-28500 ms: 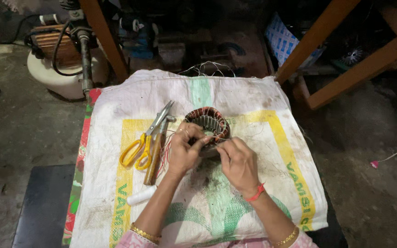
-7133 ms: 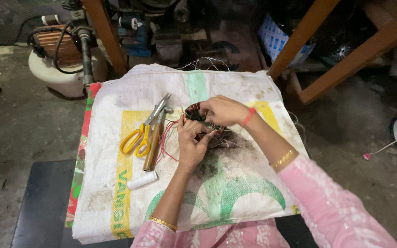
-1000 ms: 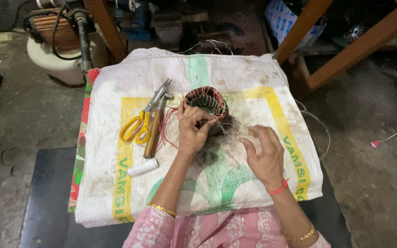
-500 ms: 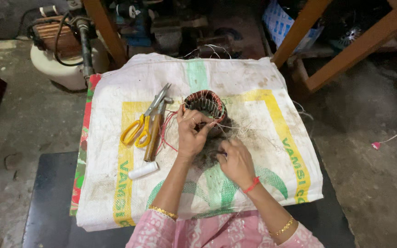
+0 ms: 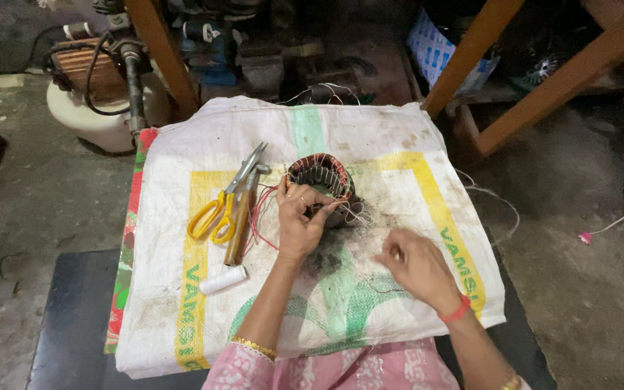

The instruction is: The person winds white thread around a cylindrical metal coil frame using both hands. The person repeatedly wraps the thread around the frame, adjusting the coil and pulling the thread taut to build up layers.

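Observation:
A round motor stator with copper windings and red wires lies on a white woven sack. My left hand grips its near rim, fingers pressed on the coils. My right hand is drawn back to the right of the stator, fingers pinched on a thin white thread that runs from the windings. Yellow-handled scissors and a wooden-handled tool lie left of the stator. A white thread spool rests nearer me.
The sack covers a low dark stool top. A cream-coloured machine with a black hose stands at back left. Orange wooden frame legs rise at back right. Loose white wire trails off the sack's right edge.
My right hand has pulled away from the stator toward the right and nearer me, drawing the thread out. My left hand stays on the stator.

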